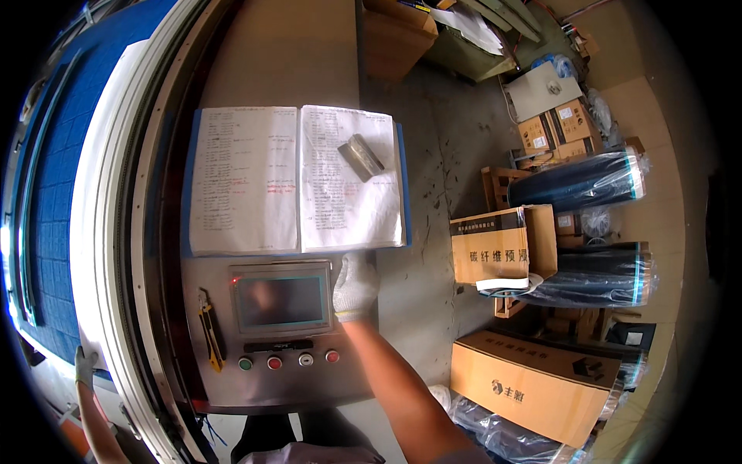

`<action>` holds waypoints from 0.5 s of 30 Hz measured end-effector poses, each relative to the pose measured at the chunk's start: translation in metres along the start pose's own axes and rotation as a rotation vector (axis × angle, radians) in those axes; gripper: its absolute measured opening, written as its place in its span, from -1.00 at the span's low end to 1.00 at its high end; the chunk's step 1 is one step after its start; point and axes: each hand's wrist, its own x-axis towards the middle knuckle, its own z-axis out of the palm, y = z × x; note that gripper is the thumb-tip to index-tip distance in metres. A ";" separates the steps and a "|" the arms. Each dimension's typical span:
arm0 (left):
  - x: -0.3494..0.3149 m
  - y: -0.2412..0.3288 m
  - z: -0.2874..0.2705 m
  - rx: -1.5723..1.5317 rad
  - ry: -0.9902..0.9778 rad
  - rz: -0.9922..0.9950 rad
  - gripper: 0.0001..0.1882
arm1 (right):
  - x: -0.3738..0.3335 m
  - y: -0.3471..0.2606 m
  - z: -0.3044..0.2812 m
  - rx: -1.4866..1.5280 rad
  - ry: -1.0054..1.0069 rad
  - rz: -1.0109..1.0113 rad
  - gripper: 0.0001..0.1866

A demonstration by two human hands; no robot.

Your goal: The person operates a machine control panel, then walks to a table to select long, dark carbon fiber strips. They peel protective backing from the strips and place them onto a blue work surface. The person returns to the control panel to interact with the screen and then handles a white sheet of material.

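Right forearm rises from the lower edge to the control panel (270, 371); all positions below are given relative to that panel. Right hand (355, 286), in a white knit glove, rests at the panel's right edge, just beside the touch screen (280, 301). Fingers curled over the edge toward the lower margin of the open logbook (297, 179); nothing seen gripped, though whether the fingertips touch the page I cannot tell.

Left hand (85, 365), also gloved, sits well to the left of the panel, on the white curved rim (100, 232) of the machine. Fingers appear wrapped over the rim; how tightly, cannot tell.

Above the panel: logbook lies open, with a metal block (361, 157) on its right page as a weight. On the panel's left side: a yellow utility knife (210, 329). Below the screen: a row of push buttons (287, 360), green, red, white, red.

Risks, as judged:
- Hand drifting left could brush the screen and register an unintended input.
- Tugging the page could tip the block off the book, toward the floor to the right of the panel.
- Knife lies loose; an arm sweep across the panel could knock it off.
- Right sleeve or wrist passes close to the rightmost red button.
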 end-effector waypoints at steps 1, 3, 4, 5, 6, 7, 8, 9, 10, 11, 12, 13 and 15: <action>-0.001 0.002 0.001 0.029 0.020 -0.006 -0.52 | 0.000 0.000 0.000 -0.017 -0.006 -0.003 -0.95; -0.003 0.005 0.003 0.056 0.040 -0.010 -0.52 | 0.001 0.000 0.001 -0.012 -0.015 -0.005 -0.96; -0.005 0.007 0.005 0.055 0.041 -0.010 -0.52 | 0.001 0.001 0.001 -0.011 -0.020 -0.006 -0.96; -0.005 0.008 0.007 0.054 0.042 -0.009 -0.53 | 0.002 0.001 0.001 -0.011 -0.013 -0.011 -0.96; -0.005 0.007 0.006 0.058 0.050 0.016 -0.53 | 0.002 0.001 0.001 -0.006 -0.009 -0.015 -0.95; -0.002 -0.002 0.000 0.063 0.062 0.041 -0.54 | 0.002 0.000 0.002 0.003 -0.005 -0.019 -0.95; 0.003 -0.007 -0.003 0.065 0.068 0.074 -0.54 | 0.004 -0.001 0.000 0.009 0.007 -0.018 -0.95; 0.004 -0.006 -0.001 0.087 0.062 0.067 -0.54 | 0.004 0.000 0.001 0.012 0.012 -0.017 -0.94; 0.004 -0.005 -0.001 0.110 0.056 0.060 -0.54 | 0.004 0.000 0.001 0.016 0.018 -0.016 -0.94; 0.004 -0.004 0.000 0.132 0.051 0.054 -0.54 | 0.005 0.000 0.001 0.023 0.017 -0.017 -0.94; 0.003 -0.002 0.000 0.113 0.044 0.029 -0.54 | 0.005 0.000 0.001 0.029 0.014 -0.019 -0.94; 0.001 -0.001 0.000 0.092 0.039 0.005 -0.53 | 0.006 0.000 0.001 0.036 0.014 -0.021 -0.93; 0.000 -0.002 0.002 0.086 0.056 0.008 -0.62 | 0.007 -0.001 0.001 0.029 0.001 -0.017 -0.93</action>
